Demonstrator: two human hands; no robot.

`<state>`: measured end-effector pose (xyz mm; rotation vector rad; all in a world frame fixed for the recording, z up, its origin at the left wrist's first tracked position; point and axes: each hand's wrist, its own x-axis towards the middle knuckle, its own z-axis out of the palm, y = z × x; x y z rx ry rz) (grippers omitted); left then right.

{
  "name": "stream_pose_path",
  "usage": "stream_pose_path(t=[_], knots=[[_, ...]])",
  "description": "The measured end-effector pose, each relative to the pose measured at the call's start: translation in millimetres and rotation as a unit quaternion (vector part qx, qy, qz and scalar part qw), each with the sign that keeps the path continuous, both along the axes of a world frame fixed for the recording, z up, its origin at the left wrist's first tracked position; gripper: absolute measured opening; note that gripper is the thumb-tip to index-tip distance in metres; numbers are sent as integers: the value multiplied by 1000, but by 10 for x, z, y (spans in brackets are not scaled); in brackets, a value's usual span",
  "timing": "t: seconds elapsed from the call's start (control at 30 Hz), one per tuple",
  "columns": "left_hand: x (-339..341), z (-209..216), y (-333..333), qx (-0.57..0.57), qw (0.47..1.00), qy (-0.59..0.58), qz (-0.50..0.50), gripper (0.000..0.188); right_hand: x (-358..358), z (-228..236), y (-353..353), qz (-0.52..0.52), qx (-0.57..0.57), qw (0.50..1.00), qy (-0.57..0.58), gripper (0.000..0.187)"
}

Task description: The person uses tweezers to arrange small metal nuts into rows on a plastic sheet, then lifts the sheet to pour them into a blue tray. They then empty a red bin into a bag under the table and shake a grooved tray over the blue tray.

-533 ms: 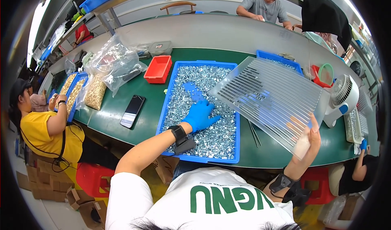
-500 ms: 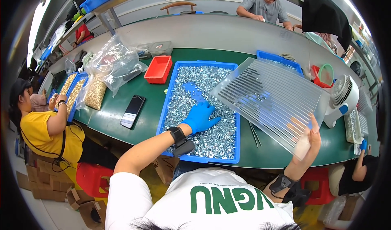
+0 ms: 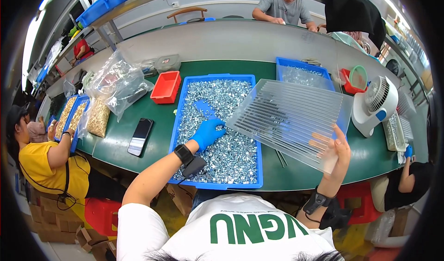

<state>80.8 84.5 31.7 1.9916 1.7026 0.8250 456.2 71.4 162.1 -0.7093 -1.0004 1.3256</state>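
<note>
Green bench [image 3: 152, 143], clear bags [image 3: 118, 83] left, red bin [image 3: 165, 87]

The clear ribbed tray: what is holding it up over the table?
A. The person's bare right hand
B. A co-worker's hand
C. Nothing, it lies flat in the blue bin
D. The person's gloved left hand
A: the bare right hand grips the lower corner of the clear ribbed tray, while the gloved left hand rests on the small metal parts in the blue bin.
</note>
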Motion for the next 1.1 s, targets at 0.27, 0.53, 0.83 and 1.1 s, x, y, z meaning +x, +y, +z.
stream_pose_path(t=[0.27, 0.53, 0.83, 1.1], knots=[[354, 925, 157, -199, 917, -342, 47, 26, -405, -82, -3, 53, -34, 998, -15, 55], [1171, 1210, 477, -112, 954, -269, -76, 24, -679, -92, -32, 83, -42, 995, -24, 51], [876, 789, 709, 15, 973, -231, 20, 20, -644, -127, 1, 104, -54, 993, -16, 48], [1477, 1255, 552, 58, 990, -116, -60, 27, -668, -144, 4, 102, -51, 993, -34, 48]])
